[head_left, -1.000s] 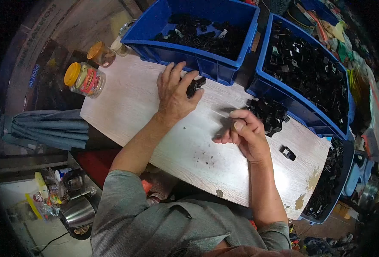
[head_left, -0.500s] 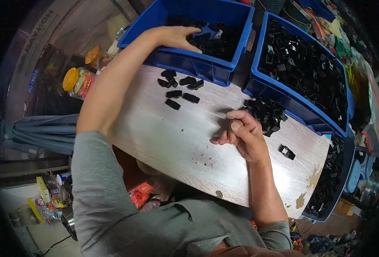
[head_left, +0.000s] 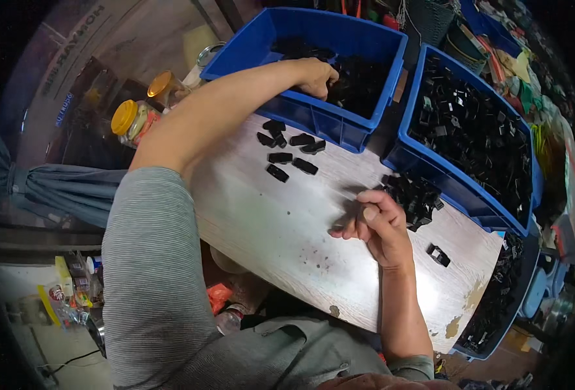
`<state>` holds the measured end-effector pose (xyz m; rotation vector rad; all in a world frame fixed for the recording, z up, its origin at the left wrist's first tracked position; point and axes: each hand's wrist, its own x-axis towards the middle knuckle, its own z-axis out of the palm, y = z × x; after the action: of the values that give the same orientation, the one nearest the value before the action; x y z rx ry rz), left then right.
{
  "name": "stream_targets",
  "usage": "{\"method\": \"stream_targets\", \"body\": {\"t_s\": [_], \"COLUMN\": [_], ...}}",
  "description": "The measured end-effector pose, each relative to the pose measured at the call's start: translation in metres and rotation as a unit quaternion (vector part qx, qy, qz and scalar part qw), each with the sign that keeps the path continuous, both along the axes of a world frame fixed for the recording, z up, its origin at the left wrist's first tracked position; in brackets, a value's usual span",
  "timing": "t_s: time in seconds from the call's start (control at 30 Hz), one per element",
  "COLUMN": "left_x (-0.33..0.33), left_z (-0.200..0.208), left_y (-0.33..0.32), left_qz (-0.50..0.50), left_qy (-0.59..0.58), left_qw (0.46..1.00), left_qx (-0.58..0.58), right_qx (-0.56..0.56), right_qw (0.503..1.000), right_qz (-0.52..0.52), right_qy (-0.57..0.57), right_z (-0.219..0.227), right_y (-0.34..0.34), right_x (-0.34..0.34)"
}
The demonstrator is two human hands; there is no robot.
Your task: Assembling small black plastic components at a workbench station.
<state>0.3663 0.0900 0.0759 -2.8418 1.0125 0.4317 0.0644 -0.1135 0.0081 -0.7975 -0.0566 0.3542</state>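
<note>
My left hand (head_left: 314,77) reaches over the near wall of a blue bin (head_left: 339,117) and is inside it, at the small black plastic parts (head_left: 364,81). Its fingers are curled downward, and what they hold, if anything, is hidden. On the table, several loose black pieces (head_left: 305,166) lie below that bin. My right hand (head_left: 386,227) rests over the tabletop with loosely bent fingers, thumb near the forefinger and a gap to the lower fingers. I see nothing in it. A heap of black parts (head_left: 417,198) sits just beyond it.
A second blue bin (head_left: 459,172) full of black parts stands at the right. One black piece (head_left: 439,255) lies apart near the right edge of the pale table (head_left: 268,227). Another bin of black parts (head_left: 495,305) is below that edge. Yellow-lidded jar (head_left: 125,118) stands at left.
My left hand, spread over the bin before, has curled its fingers down among the black parts. My right hand keeps its pose. The whole view has shifted slightly.
</note>
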Motion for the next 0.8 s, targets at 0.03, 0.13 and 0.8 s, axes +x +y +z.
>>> {"method": "stream_targets", "body": {"t_s": [0.03, 0.13, 0.8], "left_x": [0.000, 0.004, -0.036], "left_z": [0.000, -0.003, 0.067], "left_y": [0.000, 0.002, 0.036], "left_qz": [-0.002, -0.019, 0.143], "left_qy": [0.025, 0.029, -0.067], "left_qw": [1.000, 0.998, 0.828], "left_qx": [-0.009, -0.044, -0.539], "right_qx": [-0.001, -0.004, -0.015], "right_qw": [1.000, 1.000, 1.000], "right_qz": [0.000, -0.001, -0.001], "right_qy": [0.002, 0.007, 0.002], "right_z": [-0.001, -0.002, -0.001], "right_y": [0.000, 0.000, 0.000], "right_x": [0.000, 0.000, 0.003]}}
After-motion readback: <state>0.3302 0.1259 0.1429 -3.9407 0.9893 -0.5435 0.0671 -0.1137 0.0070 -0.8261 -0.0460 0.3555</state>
